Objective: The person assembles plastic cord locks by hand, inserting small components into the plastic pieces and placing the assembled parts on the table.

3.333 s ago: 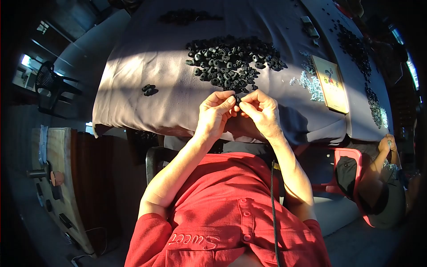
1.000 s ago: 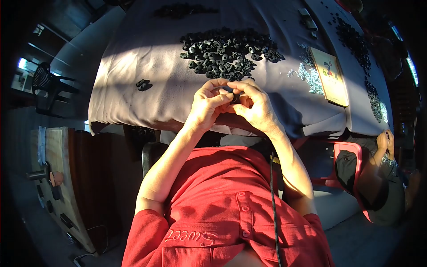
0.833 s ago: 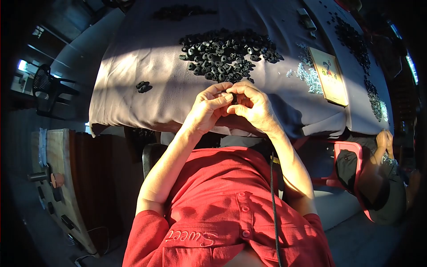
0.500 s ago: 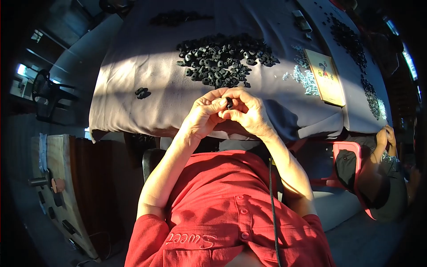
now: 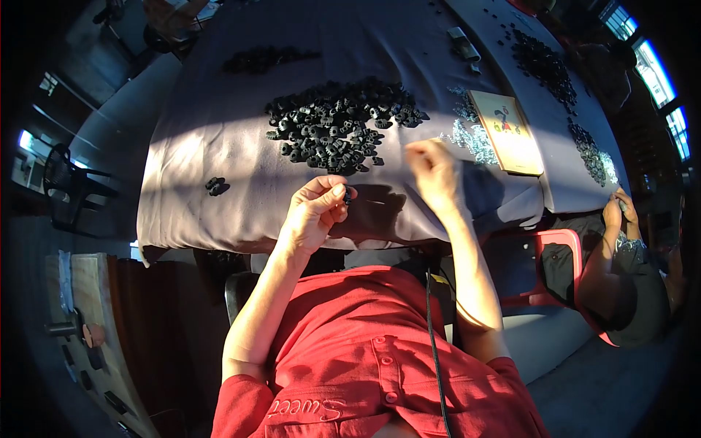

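Piece, small and black, held by 1 hand only, pinched between thumb and fingertips of the left hand over the near part of the cloth: best gripped lightly and steadily, free side uncovered. Apart from it, in a blur near the silvery bits, the right hand; cannot tell whether grasping anything. Just beyond, a heap of loose black pieces: best reached around, not brushed, to avoid scattering.
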`<state>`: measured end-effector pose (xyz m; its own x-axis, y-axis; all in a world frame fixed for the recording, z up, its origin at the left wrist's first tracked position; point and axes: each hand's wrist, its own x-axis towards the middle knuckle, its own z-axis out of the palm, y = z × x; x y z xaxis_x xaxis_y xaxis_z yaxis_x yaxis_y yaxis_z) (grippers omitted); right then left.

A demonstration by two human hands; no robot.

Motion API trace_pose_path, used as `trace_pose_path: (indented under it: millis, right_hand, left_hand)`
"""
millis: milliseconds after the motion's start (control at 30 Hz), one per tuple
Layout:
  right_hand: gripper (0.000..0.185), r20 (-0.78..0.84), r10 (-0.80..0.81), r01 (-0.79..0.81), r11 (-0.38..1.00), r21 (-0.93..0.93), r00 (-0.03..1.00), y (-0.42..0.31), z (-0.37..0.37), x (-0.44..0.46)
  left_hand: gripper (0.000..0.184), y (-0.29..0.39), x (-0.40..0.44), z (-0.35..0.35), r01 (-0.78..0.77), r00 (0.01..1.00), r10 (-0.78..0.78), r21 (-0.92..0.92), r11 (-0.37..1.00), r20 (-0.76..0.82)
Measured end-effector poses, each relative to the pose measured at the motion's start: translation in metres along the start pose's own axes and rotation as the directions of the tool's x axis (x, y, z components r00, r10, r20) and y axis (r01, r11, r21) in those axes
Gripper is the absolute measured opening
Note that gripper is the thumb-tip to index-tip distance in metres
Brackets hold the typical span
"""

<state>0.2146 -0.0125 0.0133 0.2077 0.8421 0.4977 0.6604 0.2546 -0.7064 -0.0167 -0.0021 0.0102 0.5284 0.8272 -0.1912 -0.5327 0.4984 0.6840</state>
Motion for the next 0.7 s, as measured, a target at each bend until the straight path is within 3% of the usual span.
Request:
trace_pose_path:
  millis: [67, 133, 200, 233, 267, 367, 433, 467, 500, 533, 567, 600, 700]
  right_hand:
    - [0.005, -0.109, -0.031, -0.002, 0.958, -0.288, 0.994, 0.009, -0.017, 0.008]
    - [0.009, 0.045, -0.252, 0.225, 0.753, -0.618, 0.967, 0.030, -0.027, 0.012]
    - [0.015, 0.006, -0.101, 0.087, 0.818, -0.568, 0.995, 0.048, -0.021, 0.010]
    - [0.018, 0.080, -0.209, 0.215, 0.776, -0.593, 0.975, 0.059, -0.021, 0.011]
    - [0.018, 0.022, -0.104, 0.100, 0.849, -0.519, 0.994, 0.059, -0.018, 0.011]
    - [0.011, 0.008, -0.136, 0.124, 0.879, -0.460, 0.991, 0.050, -0.018, 0.011]
    - [0.007, -0.003, -0.134, 0.119, 0.890, -0.440, 0.991, 0.047, -0.017, 0.009]
    - [0.006, -0.007, -0.142, 0.125, 0.894, -0.430, 0.990, 0.045, -0.016, 0.009]
    - [0.006, -0.016, -0.146, 0.126, 0.894, -0.430, 0.989, 0.045, -0.018, 0.008]
    - [0.006, -0.009, -0.159, 0.141, 0.897, -0.420, 0.987, 0.047, -0.019, 0.009]
    - [0.006, -0.003, -0.171, 0.155, 0.898, -0.412, 0.985, 0.050, -0.020, 0.009]
    - [0.007, -0.018, -0.146, 0.127, 0.911, -0.392, 0.989, 0.050, -0.021, 0.009]
    - [0.010, -0.038, -0.043, 0.029, 0.951, -0.308, 0.998, 0.048, -0.023, 0.009]
  left_hand:
    - [0.015, 0.002, 0.000, 0.007, -0.059, 0.995, 0.078, 0.283, 0.957, -0.057]
    - [0.013, 0.008, -0.004, 0.015, -0.100, 0.978, 0.179, 0.517, 0.850, -0.105]
    - [0.014, 0.012, -0.007, 0.018, -0.125, 0.963, 0.244, 0.614, 0.779, -0.114]
    - [0.013, 0.008, -0.003, 0.009, -0.244, 0.932, 0.361, 0.681, 0.690, -0.032]
    - [0.013, 0.011, -0.003, 0.008, -0.271, 0.898, 0.441, 0.776, 0.569, -0.010]
    - [0.012, 0.032, -0.004, -0.007, -0.280, 0.798, 0.598, 0.926, 0.254, 0.077]
    - [0.015, 0.048, -0.005, -0.021, -0.259, 0.729, 0.684, 0.914, 0.312, -0.026]
    - [0.018, 0.056, -0.003, -0.039, -0.262, 0.639, 0.769, 0.947, 0.185, 0.027]
    - [0.018, 0.072, -0.013, -0.032, -0.090, 0.642, 0.761, 0.977, 0.195, -0.093]
    - [0.018, 0.080, -0.014, -0.048, -0.142, 0.548, 0.835, 0.989, 0.035, 0.049]
    - [0.018, 0.084, -0.012, -0.067, -0.118, 0.537, 0.841, 0.983, 0.142, -0.057]
    - [0.017, 0.089, -0.012, -0.077, -0.083, 0.485, 0.874, 0.997, 0.000, 0.040]
    - [0.016, 0.089, -0.012, -0.098, 0.178, 0.496, 0.868, 0.981, -0.083, -0.016]
